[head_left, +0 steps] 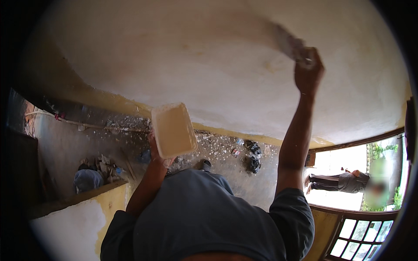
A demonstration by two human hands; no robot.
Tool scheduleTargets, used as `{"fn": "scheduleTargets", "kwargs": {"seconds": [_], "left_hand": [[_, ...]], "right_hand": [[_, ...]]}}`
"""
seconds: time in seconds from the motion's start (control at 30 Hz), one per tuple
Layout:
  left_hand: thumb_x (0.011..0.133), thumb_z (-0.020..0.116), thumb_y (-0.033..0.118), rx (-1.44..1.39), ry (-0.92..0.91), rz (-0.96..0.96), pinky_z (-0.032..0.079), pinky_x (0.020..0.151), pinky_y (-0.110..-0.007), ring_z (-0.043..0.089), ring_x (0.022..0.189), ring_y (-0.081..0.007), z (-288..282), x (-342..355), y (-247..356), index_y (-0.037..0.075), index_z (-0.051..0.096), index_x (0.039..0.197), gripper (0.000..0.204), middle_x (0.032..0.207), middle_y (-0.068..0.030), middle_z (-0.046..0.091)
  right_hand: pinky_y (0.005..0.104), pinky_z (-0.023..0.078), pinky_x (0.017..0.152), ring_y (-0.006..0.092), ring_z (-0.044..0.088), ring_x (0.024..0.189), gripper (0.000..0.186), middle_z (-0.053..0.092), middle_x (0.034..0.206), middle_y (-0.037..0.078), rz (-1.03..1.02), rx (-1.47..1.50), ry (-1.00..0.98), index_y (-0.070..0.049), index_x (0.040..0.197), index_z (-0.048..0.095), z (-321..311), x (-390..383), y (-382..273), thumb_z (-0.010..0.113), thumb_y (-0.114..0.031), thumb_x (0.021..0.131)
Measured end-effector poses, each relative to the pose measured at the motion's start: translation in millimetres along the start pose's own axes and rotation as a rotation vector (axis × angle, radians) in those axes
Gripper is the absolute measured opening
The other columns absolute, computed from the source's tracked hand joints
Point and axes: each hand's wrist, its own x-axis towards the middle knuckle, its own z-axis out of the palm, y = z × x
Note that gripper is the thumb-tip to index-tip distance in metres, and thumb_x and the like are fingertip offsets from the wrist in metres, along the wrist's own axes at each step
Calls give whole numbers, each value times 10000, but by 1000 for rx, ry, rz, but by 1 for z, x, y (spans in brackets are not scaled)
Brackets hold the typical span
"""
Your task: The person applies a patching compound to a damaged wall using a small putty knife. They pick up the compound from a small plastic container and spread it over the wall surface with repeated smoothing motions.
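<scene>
A shallow rectangular beige tub (174, 130) rests in my left hand (157, 153), whose fingers grip its left and lower edges. Pale smears mark its rim. My right arm reaches up, and my right hand (310, 69) is closed round the handle of a flat hand tool (288, 42). Motion blurs the tool's far end, so I cannot tell whether it is a brush or a scraper. It is at the surface of the large whitish wall (209, 65), where a darker, patchy band stretches left from it.
Pale chips litter the floor (226, 187) along the wall's yellow lower strip. Black plastic bags (253, 163) lie there. A pole (96, 126) runs at left, near a heap of rubbish (89, 176) behind a low wall (82, 222). A person (344, 182) is outside the doorway at right.
</scene>
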Motion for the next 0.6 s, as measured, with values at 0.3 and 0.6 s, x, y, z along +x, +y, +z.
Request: {"fn": "scheduleTargets", "kwargs": {"seconds": [0.3, 0.6], "left_hand": [[959, 533, 513, 68, 68, 28, 558, 977, -492, 627, 1190, -312, 15, -7, 26, 129, 480, 1440, 617, 1333, -106, 604], [972, 521, 501, 44, 21, 74, 568, 955, -483, 632, 1178, -302, -18, -28, 49, 125, 477, 1441, 603, 1324, -100, 605]], "right_hand": [[471, 536, 800, 420, 638, 934, 90, 660, 969, 168, -185, 49, -449, -64, 946, 616, 159, -119, -38, 656, -79, 866], [374, 544, 733, 375, 674, 759, 114, 722, 886, 189, -72, 125, -47, -22, 967, 655, 84, -15, -68, 707, -91, 893]]}}
